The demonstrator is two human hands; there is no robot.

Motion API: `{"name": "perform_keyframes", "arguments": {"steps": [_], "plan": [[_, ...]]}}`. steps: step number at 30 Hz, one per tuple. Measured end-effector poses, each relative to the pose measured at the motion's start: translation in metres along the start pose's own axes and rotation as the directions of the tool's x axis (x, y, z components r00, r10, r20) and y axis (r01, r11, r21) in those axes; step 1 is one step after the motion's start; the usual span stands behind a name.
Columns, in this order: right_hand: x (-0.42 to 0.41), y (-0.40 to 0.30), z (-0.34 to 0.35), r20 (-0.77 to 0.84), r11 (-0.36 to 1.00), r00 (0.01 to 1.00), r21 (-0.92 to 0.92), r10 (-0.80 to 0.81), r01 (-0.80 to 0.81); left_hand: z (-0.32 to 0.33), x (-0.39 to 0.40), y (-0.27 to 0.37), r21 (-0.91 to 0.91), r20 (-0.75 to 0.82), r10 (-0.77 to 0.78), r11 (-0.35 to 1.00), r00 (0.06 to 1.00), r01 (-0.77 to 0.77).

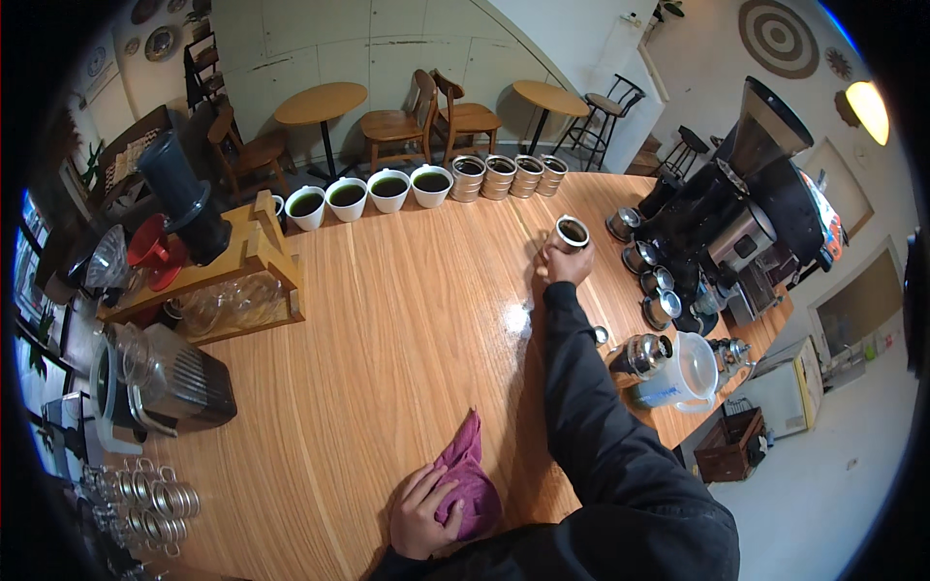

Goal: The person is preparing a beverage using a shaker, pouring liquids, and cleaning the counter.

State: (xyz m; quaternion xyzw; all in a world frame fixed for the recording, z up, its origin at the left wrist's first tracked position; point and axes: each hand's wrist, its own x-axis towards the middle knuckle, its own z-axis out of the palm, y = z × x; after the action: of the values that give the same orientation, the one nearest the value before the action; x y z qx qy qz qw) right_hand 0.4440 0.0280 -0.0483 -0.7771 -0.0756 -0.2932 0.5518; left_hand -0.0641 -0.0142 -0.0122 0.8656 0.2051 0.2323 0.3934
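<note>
My right hand (568,264) is stretched forward over the wooden counter (407,312), wrapped around a metal cup (569,234) of dark liquid. Beyond it, several matching metal cups (498,179) with dark contents stand along the counter's far edge. Several white cups (347,199), filled with dark, greenish-looking liquid, continue that row to the left. Near my body, my left hand (425,512) grips a bunched purple cloth (472,501) on the counter, one twisted corner pointing away from me. Whether the metal cup touches the counter is hard to tell.
Coffee grinder (726,196) and small metal pots (661,309) stand on the right, with a plastic measuring jug (679,374) nearer my arm. Left are a wooden rack (280,279) with a red dripper (154,250), a dark-filled container (192,385) and stacked metal-ringed items (163,501).
</note>
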Motion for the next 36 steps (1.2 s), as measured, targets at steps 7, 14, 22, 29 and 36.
{"name": "perform_keyframes", "arguments": {"steps": [7, 14, 22, 29, 36], "plan": [[0.103, 0.058, 0.054, -0.005, 0.989, 0.990, 0.040, 0.143, -0.142, -0.001, 0.009, 0.001, 0.019, 0.066, -0.013, 1.000, 0.998, 0.012], [0.129, 0.049, 0.098, 0.227, 0.922, 0.900, 0.025, 0.371, -0.386, -0.010, 0.011, 0.002, 0.148, 0.015, 0.006, 0.989, 1.000, -0.009], [0.194, 0.096, 0.128, 0.200, 0.996, 0.979, -0.088, 0.029, -0.012, 0.002, 0.001, -0.013, 0.082, 0.076, -0.018, 0.997, 0.997, 0.011], [0.204, 0.111, 0.143, 0.248, 0.995, 0.969, -0.094, -0.012, 0.036, -0.016, 0.014, -0.008, 0.103, 0.279, -0.058, 0.994, 0.959, 0.030], [0.190, 0.113, 0.149, 0.258, 0.979, 0.966, -0.198, -0.004, 0.056, -0.014, 0.012, -0.012, 0.005, 0.207, 0.008, 1.000, 0.978, -0.010]]}}
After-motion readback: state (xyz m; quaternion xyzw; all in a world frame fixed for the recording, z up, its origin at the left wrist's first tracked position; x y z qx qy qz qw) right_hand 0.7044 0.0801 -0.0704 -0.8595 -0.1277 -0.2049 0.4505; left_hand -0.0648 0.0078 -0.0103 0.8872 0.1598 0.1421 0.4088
